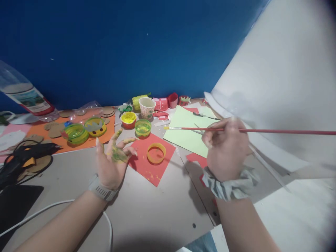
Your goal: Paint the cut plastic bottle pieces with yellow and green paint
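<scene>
My left hand (113, 160) hovers palm-up over the grey table (147, 213), fingers spread, with green and yellow paint smeared on the palm and fingers; it holds nothing. A grey watch sits on that wrist. My right hand (225, 148) is closed round a long red paintbrush (262, 131) that lies level, its yellow-tipped bristles pointing left over a pale green sheet (187, 131). Between the hands a yellow ring (156, 153) lies on a red paper square (151, 159).
Small cups of yellow paint (128, 119) and green paint (142, 127), a patterned paper cup (147, 107), green and yellow tubs on orange card (78, 133), a black glue gun (25, 157), cardboard discs, a plastic bottle (25, 93) and a large white sheet (283, 87) at right.
</scene>
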`<control>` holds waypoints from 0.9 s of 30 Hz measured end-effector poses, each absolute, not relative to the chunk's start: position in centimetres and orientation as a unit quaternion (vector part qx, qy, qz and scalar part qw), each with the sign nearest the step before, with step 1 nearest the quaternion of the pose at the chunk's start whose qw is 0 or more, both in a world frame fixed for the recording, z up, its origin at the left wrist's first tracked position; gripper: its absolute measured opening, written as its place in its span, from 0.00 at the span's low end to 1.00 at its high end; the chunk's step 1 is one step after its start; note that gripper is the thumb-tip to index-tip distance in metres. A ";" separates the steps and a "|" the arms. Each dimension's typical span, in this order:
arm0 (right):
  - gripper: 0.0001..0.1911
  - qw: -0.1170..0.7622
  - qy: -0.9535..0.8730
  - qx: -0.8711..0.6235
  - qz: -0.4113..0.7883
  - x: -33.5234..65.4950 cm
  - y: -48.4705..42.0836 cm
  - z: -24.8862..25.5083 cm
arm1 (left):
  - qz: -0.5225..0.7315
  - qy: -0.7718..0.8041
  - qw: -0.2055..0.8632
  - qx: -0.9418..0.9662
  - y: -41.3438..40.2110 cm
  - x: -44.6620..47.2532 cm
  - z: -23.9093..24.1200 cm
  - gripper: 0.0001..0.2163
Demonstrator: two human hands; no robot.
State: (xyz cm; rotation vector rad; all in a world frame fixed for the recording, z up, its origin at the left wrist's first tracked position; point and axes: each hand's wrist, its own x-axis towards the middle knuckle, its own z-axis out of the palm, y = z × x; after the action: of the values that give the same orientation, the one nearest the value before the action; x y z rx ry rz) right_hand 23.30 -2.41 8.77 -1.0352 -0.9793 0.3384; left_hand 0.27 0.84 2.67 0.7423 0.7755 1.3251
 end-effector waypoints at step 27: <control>0.13 0.620 -0.624 -0.470 0.069 23.8 -3.8 6.5 | 0.139 0.312 -0.092 0.935 -1.1 1.0 5.2 0.32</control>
State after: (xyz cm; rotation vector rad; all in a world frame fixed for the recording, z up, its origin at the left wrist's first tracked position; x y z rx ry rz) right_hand 23.81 -3.83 6.45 -1.0795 -1.4356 0.1584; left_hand 1.00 -1.12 5.19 3.1231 1.0436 0.4658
